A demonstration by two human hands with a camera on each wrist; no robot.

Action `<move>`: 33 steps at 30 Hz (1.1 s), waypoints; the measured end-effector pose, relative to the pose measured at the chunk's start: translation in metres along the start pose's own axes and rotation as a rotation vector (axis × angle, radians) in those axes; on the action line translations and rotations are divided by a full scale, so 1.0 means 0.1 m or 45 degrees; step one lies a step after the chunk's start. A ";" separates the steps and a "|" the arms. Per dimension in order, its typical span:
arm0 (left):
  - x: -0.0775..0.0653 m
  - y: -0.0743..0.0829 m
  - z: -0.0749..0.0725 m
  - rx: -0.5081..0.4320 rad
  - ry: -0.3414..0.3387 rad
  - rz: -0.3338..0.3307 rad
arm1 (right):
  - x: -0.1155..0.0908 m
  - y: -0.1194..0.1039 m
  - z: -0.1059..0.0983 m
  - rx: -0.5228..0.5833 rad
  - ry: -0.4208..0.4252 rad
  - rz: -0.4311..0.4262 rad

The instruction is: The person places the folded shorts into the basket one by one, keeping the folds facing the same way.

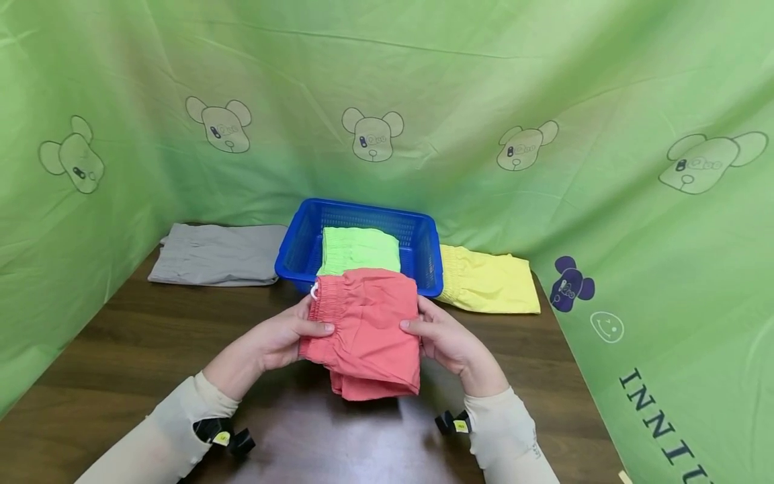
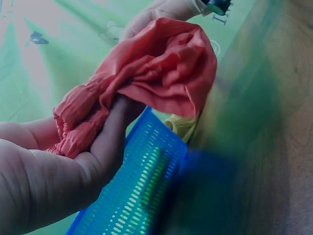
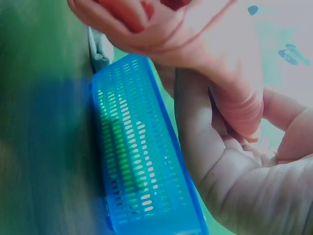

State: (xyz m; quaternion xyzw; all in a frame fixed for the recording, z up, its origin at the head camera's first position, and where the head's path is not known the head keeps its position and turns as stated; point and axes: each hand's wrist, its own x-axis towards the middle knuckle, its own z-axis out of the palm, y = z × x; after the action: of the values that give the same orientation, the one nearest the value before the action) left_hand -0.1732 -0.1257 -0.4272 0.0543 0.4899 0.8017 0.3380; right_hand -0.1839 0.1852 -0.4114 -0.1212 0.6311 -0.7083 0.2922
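Note:
Folded coral-red shorts (image 1: pixel 375 323) with a gathered elastic waistband and a white cord end hang in the air, held between both hands. My left hand (image 1: pixel 281 339) grips the waistband side, thumb on top and fingers underneath. On the opposite side, my right hand (image 1: pixel 450 339) pinches the folded edge in the same way. Just beyond the red shorts stands a blue plastic basket (image 1: pixel 431 269), its front rim partly hidden by them. Inside it lies a folded bright green garment (image 1: pixel 363 247), its near part covered from view. The left wrist view shows the red fabric (image 2: pixel 181 63) looped over in layers.
A folded grey garment (image 1: pixel 220 254) lies left of the basket, and a folded yellow one (image 1: pixel 490 279) with an elastic waistband lies right of it. All rest on a dark wooden table (image 1: pixel 520 417). Green printed cloth (image 1: pixel 447 87) hangs behind and along both sides.

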 end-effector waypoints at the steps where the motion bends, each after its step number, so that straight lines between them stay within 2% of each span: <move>1: -0.01 0.01 0.00 0.002 0.009 0.014 | 0.00 -0.01 0.01 0.010 0.001 -0.012; 5: -0.03 -0.02 0.03 -0.028 -0.002 0.068 | 0.00 -0.02 0.04 0.029 0.042 -0.044; 10: 0.00 -0.14 0.06 -0.138 -0.050 0.124 | 0.01 -0.03 0.06 0.053 0.098 -0.055; 14: 0.02 -0.12 0.02 -0.196 -0.051 0.145 | 0.03 -0.05 0.06 0.060 0.135 -0.059; 20: 0.03 0.04 -0.03 -0.139 -0.046 0.205 | 0.11 -0.12 0.08 0.090 0.190 -0.087; 24: 0.06 0.20 -0.05 -0.049 0.024 0.248 | 0.19 -0.18 0.08 0.135 0.219 -0.123; 28: 0.12 0.36 -0.06 0.031 0.103 0.258 | 0.28 -0.25 0.07 0.157 0.253 -0.154; 33: 0.18 0.55 -0.07 0.073 0.128 0.239 | 0.37 -0.35 0.05 0.161 0.276 -0.169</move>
State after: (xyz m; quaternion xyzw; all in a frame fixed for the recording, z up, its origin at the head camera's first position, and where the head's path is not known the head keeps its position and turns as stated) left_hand -0.2163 -0.1358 -0.3901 0.0693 0.5216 0.8173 0.2347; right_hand -0.2197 0.1609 -0.3841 -0.0669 0.6035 -0.7735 0.1818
